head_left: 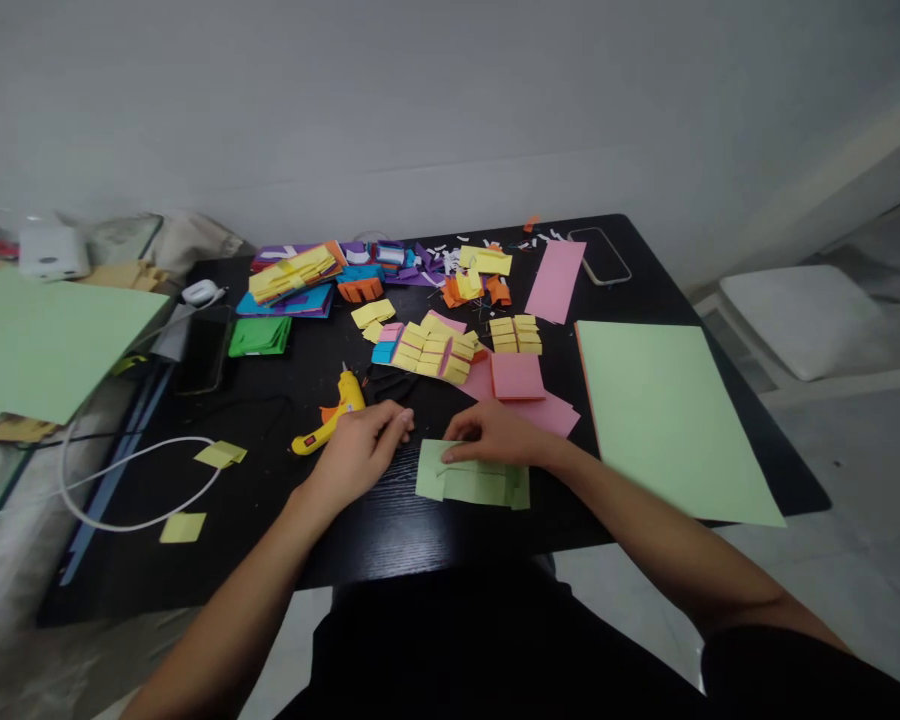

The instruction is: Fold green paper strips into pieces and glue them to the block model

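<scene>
My right hand (499, 435) is closed on light green paper pieces (472, 485) at the table's front edge, its thumb and fingertips on the top sheet. The pieces overlap and lie almost flat. My left hand (364, 445) rests to the left with curled fingers pressed together; whatever they may hold is too small to make out. Beside it lies a yellow glue gun (337, 410), partly behind the hand. Dark scissors (390, 383) seem to lie just beyond my left fingertips. Past my right hand are pink paper sheets (517, 377) and a strip of folded yellow pieces (435, 350).
A large light green sheet (667, 400) covers the table's right side. Folded coloured papers (300, 275) and scraps (427, 265) line the back. Phones (604, 257) lie at both ends. A white cable (139, 525) loops at left near yellow notes (182, 528). A white stool (802, 315) stands right.
</scene>
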Demonstrator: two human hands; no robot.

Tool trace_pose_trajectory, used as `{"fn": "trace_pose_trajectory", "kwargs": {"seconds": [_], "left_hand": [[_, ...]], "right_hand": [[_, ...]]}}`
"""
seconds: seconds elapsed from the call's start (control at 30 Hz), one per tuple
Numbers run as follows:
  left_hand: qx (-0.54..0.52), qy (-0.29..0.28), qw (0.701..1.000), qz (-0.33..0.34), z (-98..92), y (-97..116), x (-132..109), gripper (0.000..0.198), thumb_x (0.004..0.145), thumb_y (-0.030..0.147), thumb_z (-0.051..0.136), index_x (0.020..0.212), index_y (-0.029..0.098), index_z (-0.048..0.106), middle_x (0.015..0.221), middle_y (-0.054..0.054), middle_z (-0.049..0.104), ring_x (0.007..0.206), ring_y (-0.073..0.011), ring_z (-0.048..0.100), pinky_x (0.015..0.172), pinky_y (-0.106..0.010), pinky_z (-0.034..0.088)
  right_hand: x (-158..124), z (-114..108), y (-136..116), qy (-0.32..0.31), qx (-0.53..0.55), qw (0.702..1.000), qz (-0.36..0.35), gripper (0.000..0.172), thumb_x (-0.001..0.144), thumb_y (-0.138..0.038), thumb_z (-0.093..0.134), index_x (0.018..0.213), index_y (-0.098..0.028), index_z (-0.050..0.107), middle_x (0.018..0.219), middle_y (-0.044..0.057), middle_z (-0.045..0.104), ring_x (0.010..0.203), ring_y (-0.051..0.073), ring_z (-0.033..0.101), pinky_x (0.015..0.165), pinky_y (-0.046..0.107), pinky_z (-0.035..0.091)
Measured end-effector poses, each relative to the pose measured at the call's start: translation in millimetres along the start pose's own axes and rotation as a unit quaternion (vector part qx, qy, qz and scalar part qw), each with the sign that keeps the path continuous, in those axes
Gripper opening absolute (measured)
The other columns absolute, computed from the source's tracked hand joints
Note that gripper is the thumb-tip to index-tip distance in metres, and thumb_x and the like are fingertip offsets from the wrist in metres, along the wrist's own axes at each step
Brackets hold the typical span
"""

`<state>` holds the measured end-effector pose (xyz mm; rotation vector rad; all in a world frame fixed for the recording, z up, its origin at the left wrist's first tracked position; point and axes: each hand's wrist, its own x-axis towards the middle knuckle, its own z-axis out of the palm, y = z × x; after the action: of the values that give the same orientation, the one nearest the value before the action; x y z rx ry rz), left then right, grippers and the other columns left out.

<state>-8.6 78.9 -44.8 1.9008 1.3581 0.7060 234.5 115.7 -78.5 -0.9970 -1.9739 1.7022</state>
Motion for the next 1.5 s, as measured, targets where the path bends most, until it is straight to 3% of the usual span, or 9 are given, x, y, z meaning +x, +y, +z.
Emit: {"fn": "trace_pose_trajectory", "kwargs": {"seconds": [0.1,0.27,0.37,0.43,0.53,0.7,0.93,1.17,1.5], "left_hand": [[0.060,0.073,0.995,0.003,-15.9,1.2,-17.9,0.036,0.104,0.037,0.052,0.073,0.020,0.060,0.061,0.003,0.058,0.055,-0.0115,0.055,0.060,-0.024,0.040],[0.113,0.129,0.984,-0.043,-38.7,-17.2,-47.1,0.049,0.104,0.045,0.051,0.061,0.021,0.057,0.054,0.002,0.055,0.050,-0.0125,0.053,0.058,-0.026,0.040],[0.174,0.149,0.972,-0.043,-45.0,-37.5,-53.0,0.028,0.101,0.038,0.050,0.096,0.020,0.071,0.091,-0.006,0.076,0.078,-0.0206,0.069,0.074,-0.030,0.051],[0.227,0.156,0.961,-0.013,-42.9,-49.7,-51.6,0.027,0.094,0.027,0.052,0.113,0.019,0.069,0.119,-0.013,0.075,0.110,-0.0294,0.069,0.095,-0.040,0.053],[0.310,0.146,0.939,-0.033,-33.4,-60.5,-44.9,0.041,0.083,0.022,0.057,0.123,0.015,0.066,0.132,-0.019,0.067,0.119,-0.0386,0.063,0.101,-0.053,0.050],[0.333,0.138,0.930,-0.072,-26.0,-64.7,-36.0,0.037,0.083,0.020,0.058,0.118,0.012,0.064,0.119,-0.021,0.067,0.109,-0.0390,0.065,0.096,-0.054,0.053],[0.250,0.147,0.957,0.015,-40.0,-54.8,-56.4,0.026,0.090,0.026,0.058,0.115,0.018,0.058,0.118,-0.014,0.065,0.107,-0.0313,0.067,0.089,-0.043,0.055],[0.107,0.031,0.993,0.050,-46.0,-25.9,-64.0,0.023,0.102,0.041,0.059,0.089,0.022,0.062,0.084,0.000,0.065,0.069,-0.0156,0.062,0.069,-0.027,0.051],[0.140,-0.079,0.986,0.044,-38.4,-15.1,-34.9,0.038,0.103,0.052,0.055,0.085,0.021,0.066,0.078,-0.001,0.068,0.065,-0.0164,0.063,0.063,-0.027,0.045]], "right_hand": [[1.0,2.1,-3.7,0.007,-0.095,0.995,-0.044,0.024,0.079,-0.039,0.089,0.094,-0.021,0.082,0.084,0.003,0.079,0.076,0.019,0.071,0.070,0.031,0.055],[-8.5,-9.2,-16.2,0.143,-0.267,0.946,-0.113,0.029,0.091,-0.034,0.080,0.118,-0.025,0.077,0.121,0.010,0.076,0.116,0.030,0.069,0.104,0.048,0.056],[-22.5,-37.6,-17.0,0.203,-0.376,0.901,-0.077,0.037,0.090,-0.027,0.077,0.126,-0.022,0.073,0.135,0.013,0.071,0.129,0.035,0.064,0.114,0.055,0.052],[-32.2,-57.5,-13.9,0.212,-0.435,0.874,-0.044,0.047,0.086,-0.027,0.079,0.132,-0.019,0.070,0.142,0.016,0.067,0.136,0.040,0.060,0.115,0.060,0.050],[-44.1,-70.2,-8.8,0.216,-0.471,0.856,-0.004,0.049,0.089,-0.030,0.076,0.135,-0.014,0.069,0.142,0.020,0.067,0.135,0.043,0.061,0.109,0.062,0.055],[-56.3,-17.2,-11.5,0.252,-0.454,0.850,-0.088,0.030,0.100,-0.020,0.058,0.126,-0.018,0.074,0.134,0.015,0.073,0.130,0.033,0.066,0.113,0.058,0.054],[-49.9,82.7,-18.1,0.222,-0.429,0.863,-0.146,0.036,0.106,-0.026,0.057,0.138,-0.013,0.067,0.144,0.018,0.068,0.137,0.032,0.062,0.115,0.051,0.054],[-42.0,91.9,-0.7,0.216,-0.444,0.859,-0.133,0.035,0.106,-0.020,0.053,0.136,-0.011,0.069,0.136,0.019,0.072,0.131,0.033,0.066,0.112,0.053,0.056],[-44.9,100.0,6.3,0.260,-0.426,0.859,-0.114,0.036,0.106,-0.024,0.052,0.136,-0.010,0.067,0.135,0.024,0.065,0.128,0.034,0.063,0.109,0.055,0.057]]}}
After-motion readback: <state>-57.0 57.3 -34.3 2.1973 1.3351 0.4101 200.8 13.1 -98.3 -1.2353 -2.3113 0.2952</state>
